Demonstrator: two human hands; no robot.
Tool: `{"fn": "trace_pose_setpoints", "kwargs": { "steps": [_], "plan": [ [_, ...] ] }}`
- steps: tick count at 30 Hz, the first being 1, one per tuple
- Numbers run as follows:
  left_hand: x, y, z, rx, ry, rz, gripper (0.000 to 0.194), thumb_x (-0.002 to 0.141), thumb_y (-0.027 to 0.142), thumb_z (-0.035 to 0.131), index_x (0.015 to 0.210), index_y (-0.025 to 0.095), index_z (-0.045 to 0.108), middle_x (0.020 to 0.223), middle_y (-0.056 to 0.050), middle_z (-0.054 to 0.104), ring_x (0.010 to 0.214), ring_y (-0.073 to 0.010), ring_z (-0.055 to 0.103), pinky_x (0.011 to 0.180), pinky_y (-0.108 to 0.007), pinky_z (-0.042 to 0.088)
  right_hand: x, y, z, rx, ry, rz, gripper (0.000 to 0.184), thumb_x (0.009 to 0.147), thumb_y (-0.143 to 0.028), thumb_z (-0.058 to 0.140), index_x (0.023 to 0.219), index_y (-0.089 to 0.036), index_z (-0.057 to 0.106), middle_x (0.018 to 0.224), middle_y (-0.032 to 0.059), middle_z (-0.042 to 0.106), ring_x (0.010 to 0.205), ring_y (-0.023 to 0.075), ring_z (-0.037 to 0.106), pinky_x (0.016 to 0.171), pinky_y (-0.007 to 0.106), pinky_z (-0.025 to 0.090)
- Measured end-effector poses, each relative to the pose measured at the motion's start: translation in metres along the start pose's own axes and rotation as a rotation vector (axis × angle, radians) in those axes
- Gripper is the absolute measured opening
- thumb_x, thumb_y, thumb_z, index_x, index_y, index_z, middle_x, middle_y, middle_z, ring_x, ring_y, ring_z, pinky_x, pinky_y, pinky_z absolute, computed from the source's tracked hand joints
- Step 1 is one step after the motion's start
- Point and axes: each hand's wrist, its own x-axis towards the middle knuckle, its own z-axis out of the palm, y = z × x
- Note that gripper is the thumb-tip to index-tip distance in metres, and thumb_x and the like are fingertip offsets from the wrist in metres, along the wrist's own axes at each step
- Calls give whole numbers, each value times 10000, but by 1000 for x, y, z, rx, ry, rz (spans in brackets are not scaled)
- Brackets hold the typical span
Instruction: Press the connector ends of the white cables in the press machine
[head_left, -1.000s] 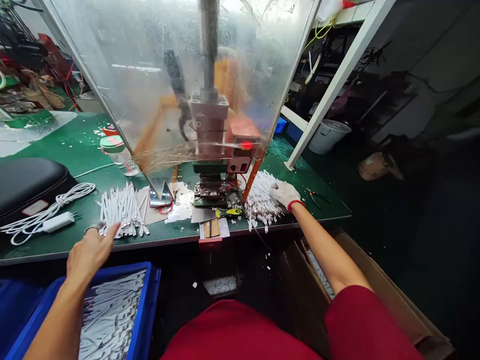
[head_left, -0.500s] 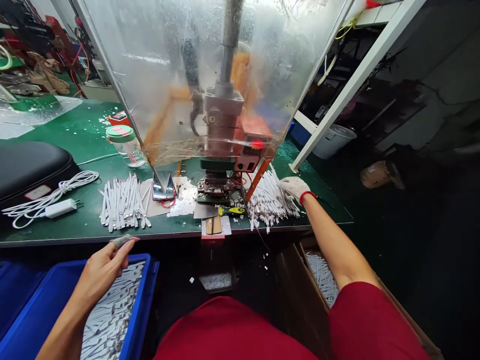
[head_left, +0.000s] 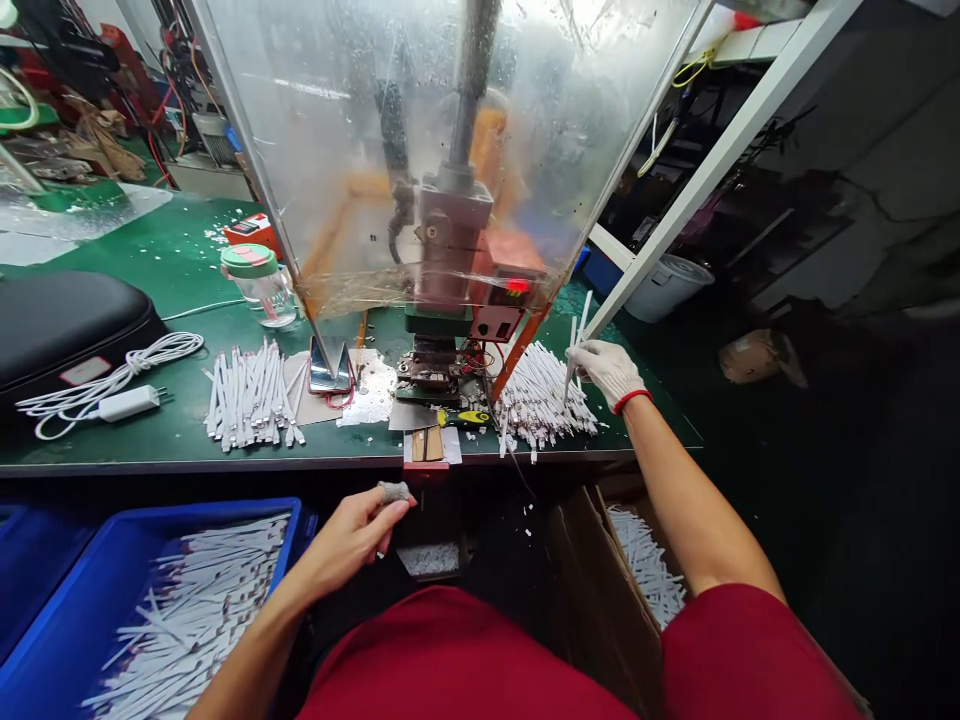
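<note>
My right hand (head_left: 606,370), in a white knit glove with a red cuff, pinches short white cables (head_left: 585,318) that stick up from its fingers. It is at the right side of a heap of white cables (head_left: 541,400) on the bench. My left hand (head_left: 364,530) is bare except for a grey wrap (head_left: 394,492) on a finger. Its thumb and fingers are closed together in front of the bench edge, with nothing visible in them. Between the hands, at the back, stands a press machine (head_left: 439,375) behind a clear plastic shield (head_left: 337,120).
Another cable bundle (head_left: 251,400) lies on the left of the bench, by a phone (head_left: 330,372). A blue bin (head_left: 120,530) and a cardboard box (head_left: 581,560) hold more cables below. A yellow-black tool (head_left: 463,419) lies before the press. A jar (head_left: 262,290) stands at left.
My left hand has moved right, from over the blue bin to in front of the bench middle. My right hand has shifted slightly right, and cables now show raised in its fingers.
</note>
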Motion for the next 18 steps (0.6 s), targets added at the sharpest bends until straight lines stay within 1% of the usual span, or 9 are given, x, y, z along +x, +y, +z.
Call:
{"fn": "trace_pose_setpoints", "kwargs": {
  "steps": [2, 3, 5, 7, 8, 10, 12, 14, 18],
  "plan": [
    [6, 6, 16, -34, -57, 13, 518, 884, 579, 476, 1081, 134, 651, 562, 34, 521, 469, -95, 468, 462, -199, 345, -19, -13, -3, 291, -14, -36, 308, 785, -457, 634, 822, -154, 673, 649, 38, 627, 534, 128, 532, 513, 241, 425],
    [10, 10, 25, -66, -72, 19, 517, 886, 573, 479, 1102, 132, 640, 586, 27, 542, 478, -95, 485, 463, -199, 355, -32, -21, -1, 434, -40, -56, 306, 770, -464, 663, 799, -159, 659, 636, 29, 614, 513, 116, 514, 490, 233, 416],
    [19, 20, 45, -160, -83, 38, 538, 872, 563, 514, 1189, 135, 593, 678, -2, 606, 523, -104, 537, 478, -203, 398, -62, -39, 5, 637, -126, -90, 320, 749, -479, 707, 760, -168, 636, 609, 14, 592, 489, 103, 494, 457, 219, 399],
    [30, 30, 65, -269, -106, 80, 586, 844, 546, 577, 1269, 144, 535, 828, -52, 668, 623, -124, 603, 534, -219, 460, -91, -55, 17, 758, -227, -83, 333, 748, -493, 722, 732, -176, 620, 586, 10, 584, 487, 109, 503, 440, 215, 391],
    [35, 34, 74, -320, -127, 105, 602, 830, 536, 606, 1278, 143, 526, 898, -79, 684, 678, -136, 630, 572, -230, 486, -104, -62, 23, 795, -270, -64, 335, 752, -495, 722, 721, -180, 613, 580, 11, 585, 491, 115, 514, 436, 215, 390],
    [41, 38, 86, -407, -157, 127, 584, 820, 545, 622, 1215, 120, 567, 935, -113, 698, 726, -157, 663, 619, -251, 514, -123, -73, 34, 834, -316, -27, 339, 757, -492, 724, 696, -184, 595, 572, 12, 589, 493, 122, 524, 435, 216, 391],
    [44, 38, 91, -469, -143, 112, 565, 819, 581, 604, 1102, 92, 621, 847, -110, 704, 683, -168, 680, 611, -262, 522, -134, -78, 42, 839, -331, -26, 349, 750, -482, 735, 668, -183, 576, 569, 9, 588, 489, 116, 517, 443, 215, 397],
    [42, 36, 89, -501, -95, 79, 577, 806, 607, 602, 1034, 79, 639, 756, -92, 697, 631, -172, 683, 583, -261, 520, -140, -80, 48, 838, -377, -45, 352, 747, -479, 738, 665, -178, 574, 571, 2, 582, 488, 107, 507, 451, 211, 403],
    [32, 33, 75, -481, -53, 35, 568, 776, 617, 630, 963, 81, 641, 723, -89, 702, 613, -177, 690, 564, -255, 520, -151, -82, 58, 823, -559, -67, 313, 758, -461, 718, 789, -159, 640, 603, 5, 595, 512, 104, 514, 460, 196, 406]
  ]
}}
